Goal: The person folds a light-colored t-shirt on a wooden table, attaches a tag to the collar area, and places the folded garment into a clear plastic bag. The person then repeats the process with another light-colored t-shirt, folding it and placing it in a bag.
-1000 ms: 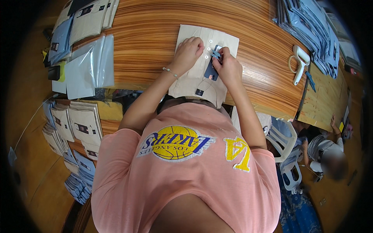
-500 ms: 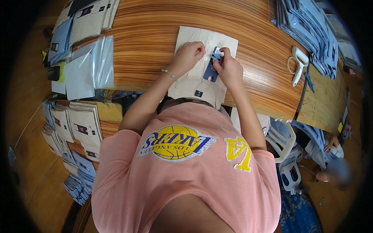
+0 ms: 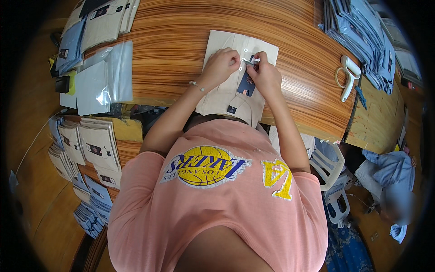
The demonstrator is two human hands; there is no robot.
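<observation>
A folded beige garment (image 3: 217,97) with small white buttons lies at the table's near edge in front of me. On it rests a dark blue hang tag (image 3: 245,85), and a small black tag (image 3: 231,109) on a cord lies lower down. My right hand (image 3: 266,77) is closed around what look like small thread snips (image 3: 247,61), with their pale metal tip toward the buttons. Left of the button line, my left hand (image 3: 222,65) is pinched shut at the cloth; anything between its fingertips is too small to see.
Clear plastic sleeves (image 3: 118,72) and folded garments (image 3: 103,25) lie at the left. At the right are a bagged blue stack (image 3: 358,36), a white handheld tool (image 3: 350,75) and a blue clip (image 3: 360,96). More folded garments (image 3: 93,136) sit lower left. Another person (image 3: 394,181) handles blue cloth lower right.
My right hand has shifted slightly, turning the snips so their tip points left near the buttons. The left hand stays almost still. The other person has lifted blue cloth.
</observation>
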